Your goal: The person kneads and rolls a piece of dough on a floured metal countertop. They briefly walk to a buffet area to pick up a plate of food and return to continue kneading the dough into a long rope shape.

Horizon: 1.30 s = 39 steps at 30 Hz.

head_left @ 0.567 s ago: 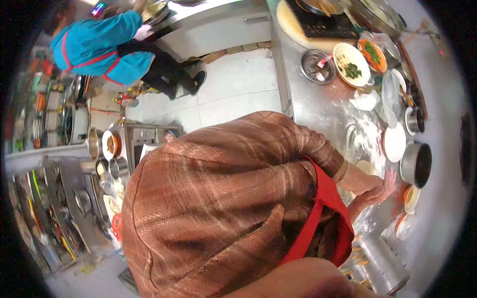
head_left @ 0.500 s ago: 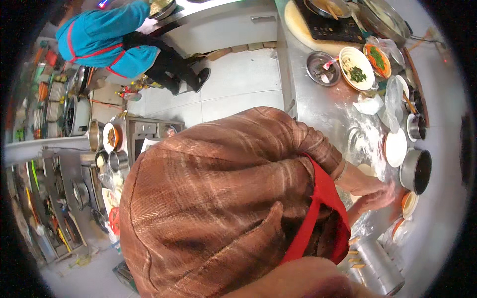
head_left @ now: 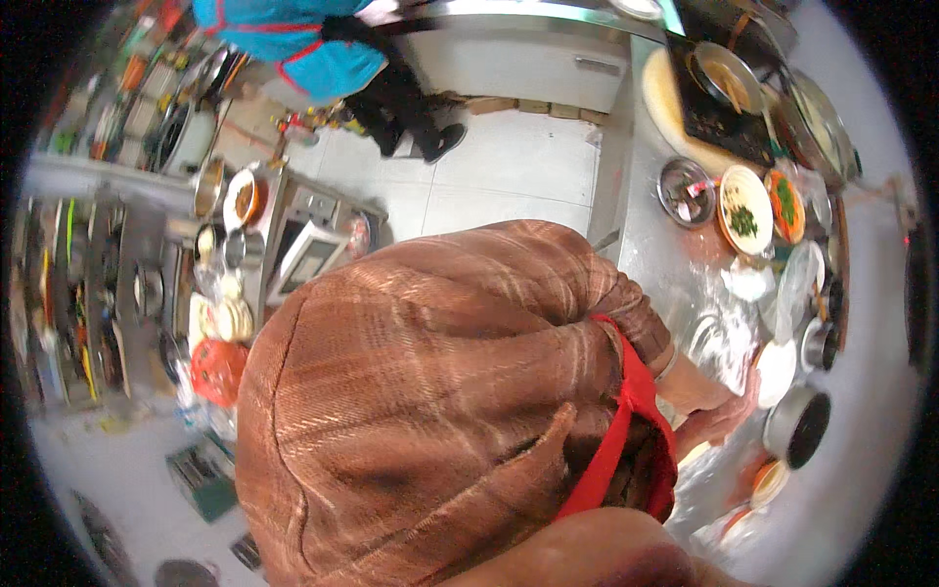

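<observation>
Hands (head_left: 722, 409) overlap low over a metal surface (head_left: 643, 235), their fingers partly hidden; whether they grip anything cannot be told from this angle. Just below them in view shows part of a pale dough-like piece (head_left: 695, 455), while white powder (head_left: 726, 347) is smeared just above. Near the fingertips, to the right, are a white plate (head_left: 776, 374) and a grey pot (head_left: 785, 423). A cream bowl (head_left: 745, 183) with chopped greens (head_left: 744, 222) stands well above the hands.
</observation>
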Each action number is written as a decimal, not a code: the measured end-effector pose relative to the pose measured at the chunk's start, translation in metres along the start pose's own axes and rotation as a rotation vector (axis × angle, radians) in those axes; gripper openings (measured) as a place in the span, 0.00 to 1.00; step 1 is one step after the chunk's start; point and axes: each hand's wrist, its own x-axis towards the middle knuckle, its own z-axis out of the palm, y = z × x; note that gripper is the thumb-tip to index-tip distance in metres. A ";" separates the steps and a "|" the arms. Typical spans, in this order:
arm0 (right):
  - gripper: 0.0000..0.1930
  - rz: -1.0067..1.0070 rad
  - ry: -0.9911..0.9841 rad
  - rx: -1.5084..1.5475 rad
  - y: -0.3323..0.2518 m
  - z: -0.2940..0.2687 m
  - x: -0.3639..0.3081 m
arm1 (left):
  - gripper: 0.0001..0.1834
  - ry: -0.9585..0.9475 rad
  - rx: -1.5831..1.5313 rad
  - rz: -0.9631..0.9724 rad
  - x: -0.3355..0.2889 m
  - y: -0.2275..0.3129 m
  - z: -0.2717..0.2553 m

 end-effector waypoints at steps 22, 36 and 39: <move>0.21 -0.533 -0.346 0.552 -0.123 0.103 0.025 | 0.16 0.834 -1.080 -0.183 -0.105 0.067 -0.046; 0.14 -0.375 -0.316 -0.116 -0.018 0.048 0.039 | 0.18 0.706 -1.161 -0.472 -0.085 0.026 -0.013; 0.16 -0.090 -0.566 -0.624 0.169 0.018 0.004 | 0.14 0.640 -1.187 -0.501 -0.081 0.018 -0.010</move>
